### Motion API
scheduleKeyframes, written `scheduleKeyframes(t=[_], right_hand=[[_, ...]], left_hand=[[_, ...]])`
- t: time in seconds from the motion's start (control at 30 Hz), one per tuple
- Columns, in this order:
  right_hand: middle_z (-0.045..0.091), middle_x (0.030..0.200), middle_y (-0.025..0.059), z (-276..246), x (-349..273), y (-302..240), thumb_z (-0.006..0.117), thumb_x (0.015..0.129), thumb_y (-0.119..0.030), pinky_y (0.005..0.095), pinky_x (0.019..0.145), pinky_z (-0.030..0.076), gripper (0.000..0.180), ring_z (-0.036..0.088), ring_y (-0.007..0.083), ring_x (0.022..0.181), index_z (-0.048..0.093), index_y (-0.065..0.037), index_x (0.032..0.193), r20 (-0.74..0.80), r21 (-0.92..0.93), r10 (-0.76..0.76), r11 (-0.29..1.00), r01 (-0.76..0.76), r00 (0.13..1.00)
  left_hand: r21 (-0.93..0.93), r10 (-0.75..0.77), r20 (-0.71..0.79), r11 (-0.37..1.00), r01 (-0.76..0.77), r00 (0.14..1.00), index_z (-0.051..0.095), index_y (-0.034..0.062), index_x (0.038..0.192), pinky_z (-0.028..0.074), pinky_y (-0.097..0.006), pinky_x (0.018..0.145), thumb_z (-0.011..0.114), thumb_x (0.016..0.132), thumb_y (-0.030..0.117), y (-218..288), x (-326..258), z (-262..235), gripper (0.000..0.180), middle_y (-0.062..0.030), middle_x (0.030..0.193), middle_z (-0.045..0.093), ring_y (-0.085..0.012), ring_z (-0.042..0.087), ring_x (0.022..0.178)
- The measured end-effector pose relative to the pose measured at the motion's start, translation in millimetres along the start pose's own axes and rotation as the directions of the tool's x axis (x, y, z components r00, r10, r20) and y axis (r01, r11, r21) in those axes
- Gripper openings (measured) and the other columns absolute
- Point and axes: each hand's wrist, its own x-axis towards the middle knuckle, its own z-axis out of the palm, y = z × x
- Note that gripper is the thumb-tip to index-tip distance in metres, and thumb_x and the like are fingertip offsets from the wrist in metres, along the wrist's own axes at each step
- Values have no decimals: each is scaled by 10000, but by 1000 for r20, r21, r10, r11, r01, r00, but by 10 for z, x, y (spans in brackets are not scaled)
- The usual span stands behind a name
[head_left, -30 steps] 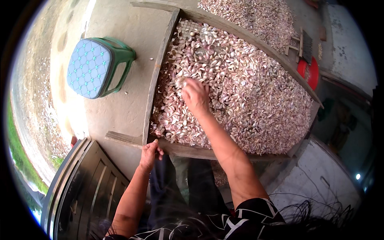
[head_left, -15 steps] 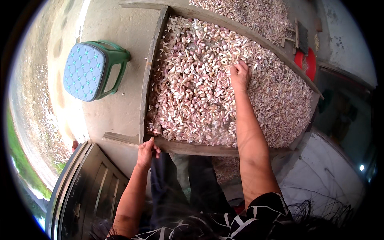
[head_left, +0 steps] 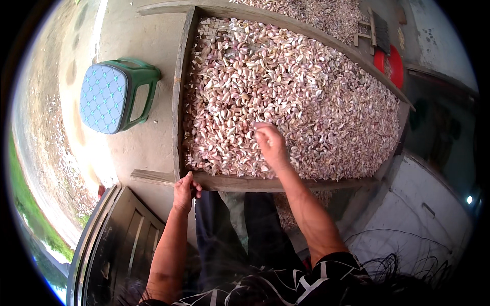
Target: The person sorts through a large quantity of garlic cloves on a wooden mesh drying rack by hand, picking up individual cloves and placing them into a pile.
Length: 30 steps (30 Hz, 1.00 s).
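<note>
A wooden-framed wire-mesh screen lies before me, thickly spread with garlic cloves. At its near left corner, my left hand is closed on the wooden frame, thumb on top and fingers curled below the edge. My right hand hovers over the near middle of the cloves. Its fingers are pinched together, slightly blurred; what they hold, if anything, cannot be made out. Bare mesh shows at the far left corner and along the left edge.
Left of the screen stands a green plastic stool with a pale blue patterned seat. More cloves lie on the ground beyond the frame. A red basin and a small wooden stool are at far right. A dark door stands near left.
My right hand has moved nearer to me and to the left over the cloves. My left hand stays at the frame's corner. The view has shifted slightly.
</note>
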Motion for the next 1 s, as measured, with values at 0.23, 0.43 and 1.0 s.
scheduleKeyframes(t=[0.23, 0.43, 1.0], right_hand=[[500, 961, 134, -836, 387, 696, 554, 724, -131, 347, 814, 365, 121, 465, 273, 930, 555, -20, 773, -537, -394, -215, 919, -17, 816], [480, 1066, 91, -359, 670, 533, 567, 687, -157, 383, 811, 342, 69, 448, 269, 940, 558, -89, 698, -564, -444, -113, 876, -185, 818], [561, 832, 13, 312, -583, -136, 584, 681, -127, 331, 745, 324, 60, 490, 190, 884, 545, -108, 723, -5, -455, -308, 848, 272, 951]], left_hand=[[-7, 20, 4, 1000, -20, 1000, 427, 86, 596, 341, -252, 356, 488, 810, 336, -7, -4, -1, 335, -90, 502, 492, -171, 432, 362], [-14, 39, -11, 999, -39, 999, 427, 85, 597, 343, -254, 351, 494, 809, 326, -27, 5, -28, 327, -91, 502, 491, -173, 428, 359], [6, 26, -41, 1000, -26, 999, 431, 84, 603, 337, -254, 336, 503, 802, 331, -27, 16, 15, 325, -84, 505, 494, -168, 422, 345]])
